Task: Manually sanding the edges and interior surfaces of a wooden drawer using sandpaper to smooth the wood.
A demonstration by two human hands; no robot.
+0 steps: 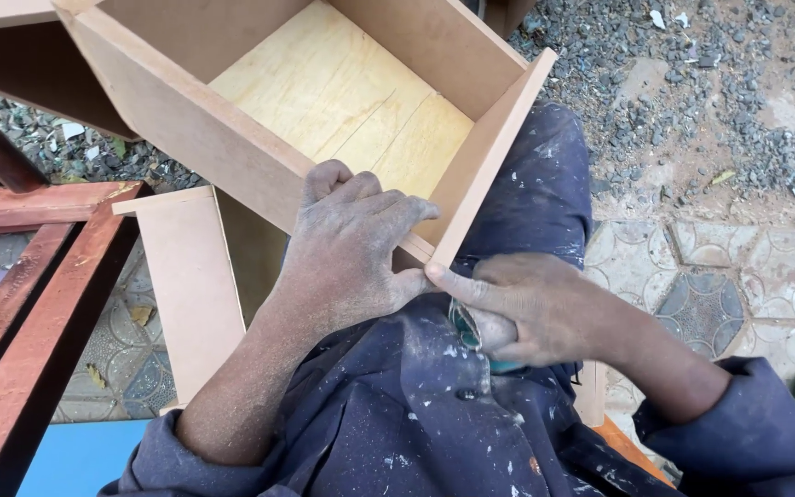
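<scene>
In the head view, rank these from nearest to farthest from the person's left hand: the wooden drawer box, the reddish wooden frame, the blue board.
1. Wooden drawer box: under the left hand.
2. Reddish wooden frame: far left.
3. Blue board: bottom left corner, though close to the frame's distance.

Tan drawer box, pale yellow bottom; possibly teal tool.
</scene>
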